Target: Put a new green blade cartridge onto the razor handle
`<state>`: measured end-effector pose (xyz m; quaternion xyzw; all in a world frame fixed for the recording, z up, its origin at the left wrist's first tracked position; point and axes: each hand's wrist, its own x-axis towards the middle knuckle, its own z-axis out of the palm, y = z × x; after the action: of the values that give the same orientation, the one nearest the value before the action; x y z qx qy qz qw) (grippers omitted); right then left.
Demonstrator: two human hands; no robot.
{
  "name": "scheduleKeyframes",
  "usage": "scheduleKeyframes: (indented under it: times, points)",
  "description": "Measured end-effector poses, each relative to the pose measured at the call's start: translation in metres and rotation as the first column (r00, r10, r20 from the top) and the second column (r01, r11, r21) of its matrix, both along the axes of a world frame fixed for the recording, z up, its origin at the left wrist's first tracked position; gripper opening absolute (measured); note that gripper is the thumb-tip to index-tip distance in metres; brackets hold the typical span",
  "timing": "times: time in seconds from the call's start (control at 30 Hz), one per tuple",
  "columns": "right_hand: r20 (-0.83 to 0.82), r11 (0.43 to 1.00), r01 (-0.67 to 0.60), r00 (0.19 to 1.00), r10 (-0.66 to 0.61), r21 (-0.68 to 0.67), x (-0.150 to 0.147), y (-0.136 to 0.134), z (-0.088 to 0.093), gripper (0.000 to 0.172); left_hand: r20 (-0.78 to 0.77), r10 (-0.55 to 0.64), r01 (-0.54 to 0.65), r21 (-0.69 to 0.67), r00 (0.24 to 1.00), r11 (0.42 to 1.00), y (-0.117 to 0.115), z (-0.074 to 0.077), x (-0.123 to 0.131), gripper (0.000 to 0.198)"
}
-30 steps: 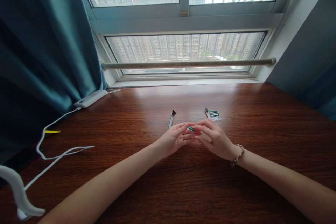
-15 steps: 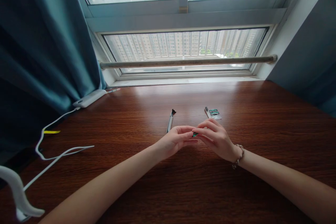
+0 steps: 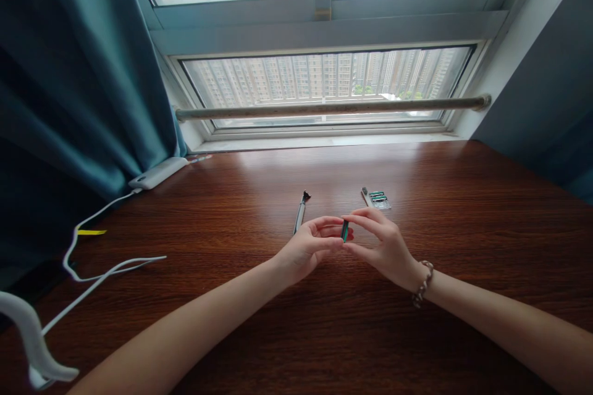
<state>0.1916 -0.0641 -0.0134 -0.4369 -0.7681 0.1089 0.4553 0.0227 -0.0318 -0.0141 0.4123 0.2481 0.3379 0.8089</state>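
Observation:
Between my hands, a small black-and-green razor cartridge (image 3: 345,230) stands nearly upright. My right hand (image 3: 386,247) pinches it by its top and bottom ends with forefinger and thumb. The fingers of my left hand (image 3: 310,247) curl behind its left side, and the thumb presses near its lower end. Just beyond the left hand lies a grey razor handle (image 3: 300,216) with a black head, its near end hidden by that hand. Past the right hand are a clear case (image 3: 380,200) with several green-and-black cartridges and a small brush (image 3: 366,195), partly covered by the fingers.
The brown wooden table (image 3: 231,210) reaches to the window. At left are a white power strip (image 3: 160,174), a white cable (image 3: 111,271), a yellow strip (image 3: 91,232) and a curved white stand (image 3: 32,339). A blue curtain (image 3: 83,74) hangs there. A metal rail (image 3: 324,110) crosses the window.
The cartridge has turned from lying nearly flat, mostly hidden by fingers, to nearly upright. My right thumb and forefinger have spread to its two ends. The things on the table have stayed put.

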Motion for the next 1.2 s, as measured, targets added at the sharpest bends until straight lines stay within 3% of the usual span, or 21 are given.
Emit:
scheduleKeyframes:
  times: [0.1, 0.23, 0.5, 0.57, 0.63, 0.67, 0.7, 0.77, 0.8, 0.87, 0.93, 0.97, 1.03, 1.1, 1.17, 1.2]
  points:
    - [0.004, 0.999, -0.047, 0.999, 0.047, 0.010, -0.001, -0.002, 0.002, 0.038, -0.006, -0.048, 0.048, -0.023, 0.999, 0.999, -0.001, 0.000, -0.001, 0.023]
    - [0.023, 0.993, -0.114, 0.993, 0.114, 0.019, -0.002, -0.004, 0.002, 0.042, -0.022, -0.109, 0.109, -0.029, 0.994, 0.994, -0.001, -0.002, -0.002, 0.024]
    - [0.001, 0.999, -0.050, 0.999, 0.050, 0.016, -0.002, -0.005, 0.002, 0.033, -0.033, -0.094, 0.094, 0.004, 0.995, 0.996, -0.002, -0.002, -0.001, 0.024]
    - [-0.016, 0.999, -0.047, 0.999, 0.047, -0.011, -0.002, -0.005, 0.002, 0.032, -0.121, -0.086, 0.098, 0.099, 0.989, 0.990, -0.001, 0.001, -0.001, 0.028]
    - [-0.053, 0.998, -0.030, 0.998, 0.028, -0.052, -0.002, -0.003, 0.001, 0.031, -0.294, 0.066, 0.035, 0.324, 0.954, 0.945, 0.007, 0.003, -0.005, 0.031]
    - [-0.074, 0.997, -0.015, 0.997, 0.010, -0.072, -0.001, -0.002, 0.000, 0.031, -0.382, 0.219, -0.011, 0.477, 0.898, 0.879, 0.014, 0.003, -0.008, 0.031]
    - [-0.091, 0.996, 0.001, 0.996, -0.010, -0.089, -0.001, -0.001, -0.001, 0.031, -0.424, 0.432, -0.080, 0.633, 0.796, 0.770, 0.022, 0.001, -0.013, 0.030]
    - [-0.109, 0.993, 0.023, 0.993, -0.036, -0.117, 0.000, 0.001, -0.004, 0.031, -0.449, 0.736, -0.092, 0.821, 0.507, 0.564, 0.041, -0.005, -0.024, 0.031]
    - [-0.111, 0.992, 0.025, 0.993, -0.039, -0.127, 0.000, 0.001, -0.005, 0.031, -0.467, 0.798, -0.037, 0.854, 0.382, 0.518, 0.050, -0.009, -0.030, 0.032]
    - [-0.114, 0.989, 0.012, 0.993, -0.029, -0.145, -0.001, 0.002, -0.006, 0.031, -0.572, 0.793, 0.099, 0.819, 0.209, 0.565, 0.066, -0.018, -0.040, 0.032]
    - [-0.117, 0.987, 0.002, 0.993, -0.020, -0.159, -0.002, 0.002, -0.006, 0.031, -0.641, 0.757, 0.202, 0.764, 0.125, 0.613, 0.075, -0.024, -0.046, 0.028]
    - [-0.119, 0.987, 0.003, 0.993, -0.022, -0.163, -0.002, 0.002, -0.006, 0.031, -0.656, 0.745, 0.217, 0.750, 0.120, 0.625, 0.076, -0.025, -0.046, 0.027]
    - [-0.130, 0.986, 0.015, 0.991, -0.037, -0.166, -0.003, 0.002, -0.006, 0.031, -0.654, 0.724, 0.150, 0.756, 0.220, 0.637, 0.071, -0.023, -0.042, 0.025]
    - [-0.149, 0.986, 0.030, 0.987, -0.055, -0.162, -0.002, 0.002, -0.006, 0.031, -0.616, 0.625, -0.033, 0.699, 0.479, 0.714, 0.060, -0.016, -0.033, 0.024]
    - [-0.158, 0.988, 0.039, 0.985, -0.063, -0.147, -0.002, 0.002, -0.006, 0.032, -0.448, 0.407, -0.193, 0.449, 0.796, 0.872, 0.043, -0.006, -0.021, 0.025]
    - [-0.153, 0.990, 0.039, 0.986, -0.060, -0.135, -0.001, 0.002, -0.006, 0.032, -0.318, 0.305, -0.203, 0.317, 0.897, 0.927, 0.035, -0.002, -0.015, 0.026]
